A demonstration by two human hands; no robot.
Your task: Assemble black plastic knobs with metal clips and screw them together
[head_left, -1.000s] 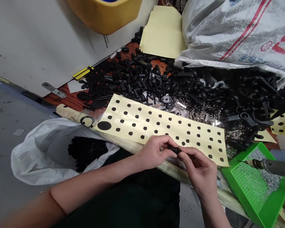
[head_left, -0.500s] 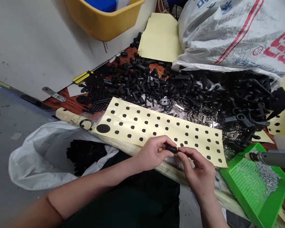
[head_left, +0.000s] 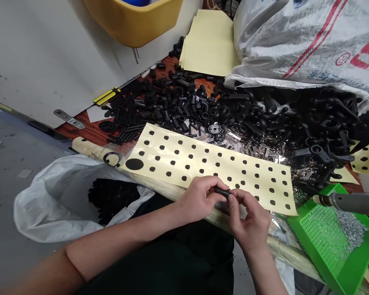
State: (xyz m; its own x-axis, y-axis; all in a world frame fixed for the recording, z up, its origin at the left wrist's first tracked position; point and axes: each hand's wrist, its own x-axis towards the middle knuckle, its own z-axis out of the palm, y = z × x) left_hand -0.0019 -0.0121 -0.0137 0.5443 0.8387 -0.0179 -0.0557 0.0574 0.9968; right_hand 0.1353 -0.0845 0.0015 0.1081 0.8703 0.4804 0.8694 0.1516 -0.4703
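My left hand (head_left: 199, 200) pinches a small black plastic cylinder (head_left: 222, 191) at the near edge of the table. My right hand (head_left: 249, 221) meets it from the right, fingertips pressed against the end of the same part. Both hands hover over the near edge of a pale yellow backing sheet (head_left: 203, 164) dotted with black round stickers. Behind the sheet lies a heap of small black plastic parts (head_left: 178, 106) and larger black pieces (head_left: 295, 119), with shiny metal clips (head_left: 264, 151) among them.
A green tray (head_left: 329, 241) of small screws sits at the right, with a grey power screwdriver (head_left: 350, 201) above it. A white bag (head_left: 64, 196) of black parts hangs at the left. A stack of yellow sheets (head_left: 212, 41), a woven sack (head_left: 310, 41) and a yellow bin (head_left: 135, 20) stand behind.
My right hand has curled in closer to the left hand, and its fingertips now press on the black cylinder. The view has shifted slightly.
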